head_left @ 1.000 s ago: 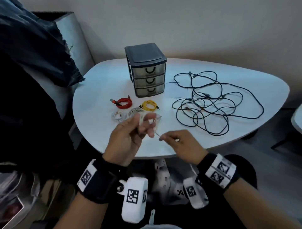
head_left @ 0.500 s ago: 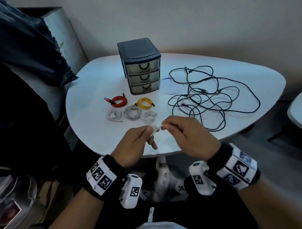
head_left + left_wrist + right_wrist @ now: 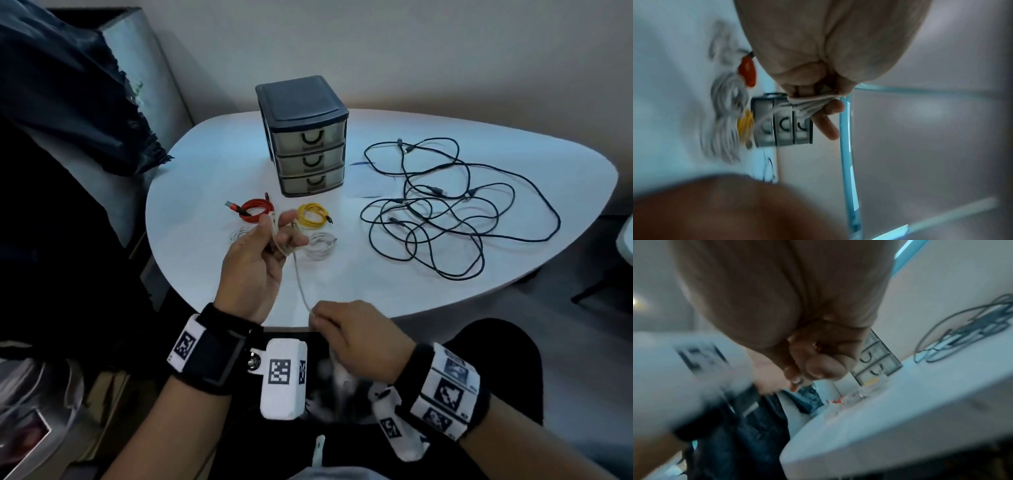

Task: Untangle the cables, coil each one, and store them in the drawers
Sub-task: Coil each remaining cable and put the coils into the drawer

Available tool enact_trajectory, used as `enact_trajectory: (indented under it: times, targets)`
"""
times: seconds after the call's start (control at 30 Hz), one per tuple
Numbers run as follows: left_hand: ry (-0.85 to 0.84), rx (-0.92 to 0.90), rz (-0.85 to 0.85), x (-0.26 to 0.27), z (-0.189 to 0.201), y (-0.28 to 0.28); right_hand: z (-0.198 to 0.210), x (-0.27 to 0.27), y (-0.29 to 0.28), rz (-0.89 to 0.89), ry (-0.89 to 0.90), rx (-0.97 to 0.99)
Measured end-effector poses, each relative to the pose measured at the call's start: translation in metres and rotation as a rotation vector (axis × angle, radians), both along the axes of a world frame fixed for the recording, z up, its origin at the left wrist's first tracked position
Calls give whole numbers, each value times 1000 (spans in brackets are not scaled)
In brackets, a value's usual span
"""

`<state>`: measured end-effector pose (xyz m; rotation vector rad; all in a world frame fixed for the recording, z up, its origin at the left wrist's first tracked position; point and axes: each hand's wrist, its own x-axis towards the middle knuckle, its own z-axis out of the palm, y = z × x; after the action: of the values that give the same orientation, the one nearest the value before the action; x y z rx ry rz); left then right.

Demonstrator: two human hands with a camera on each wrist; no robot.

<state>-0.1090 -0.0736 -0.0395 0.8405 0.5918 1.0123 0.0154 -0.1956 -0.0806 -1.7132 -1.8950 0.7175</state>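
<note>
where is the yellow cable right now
In the head view the yellow cable lies coiled on the white table, just in front of the drawer unit, right of the red cable.

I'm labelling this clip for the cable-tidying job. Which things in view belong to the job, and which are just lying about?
Belongs to the job:
- white cable, loops held by the left hand, tail pinched by the right hand
- drawer unit
- red coil, yellow coil, white coil
- tangled black cables

Just lying about:
- dark cloth left of the table
</note>
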Motion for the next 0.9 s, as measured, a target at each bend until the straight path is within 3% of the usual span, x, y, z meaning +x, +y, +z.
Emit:
enact_trajectory:
  times: [0.1, 0.2, 0.27, 0.33, 0.43, 0.5, 0.53, 0.67, 0.8, 0.9]
  targets:
    - [423, 262, 47, 1, -15, 7, 24, -6, -3, -2, -77, 73]
    - [730, 482, -75, 5, -23, -6, 51, -1, 1, -46, -168, 191]
    - [695, 482, -206, 8, -20, -19, 61, 11, 8, -105, -126, 321]
    - [537, 322, -321, 10, -9, -30, 62, 28, 16, -161, -24, 372]
    - [271, 68, -388, 9, 7, -38, 61, 37, 22, -222, 378, 226]
    - [174, -12, -355, 9, 13, -41, 59, 30, 19, -297, 702, 114]
    - [148, -40, -330, 8, 13, -40, 58, 25, 17, -330, 782, 83]
    - [217, -6, -205, 9, 6, -38, 53, 15, 14, -384, 832, 72]
    - [508, 186, -84, 7, 0, -40, 54, 16, 12, -347, 936, -6]
    - [504, 159, -91, 4, -4, -41, 54, 25, 10, -330, 822, 37]
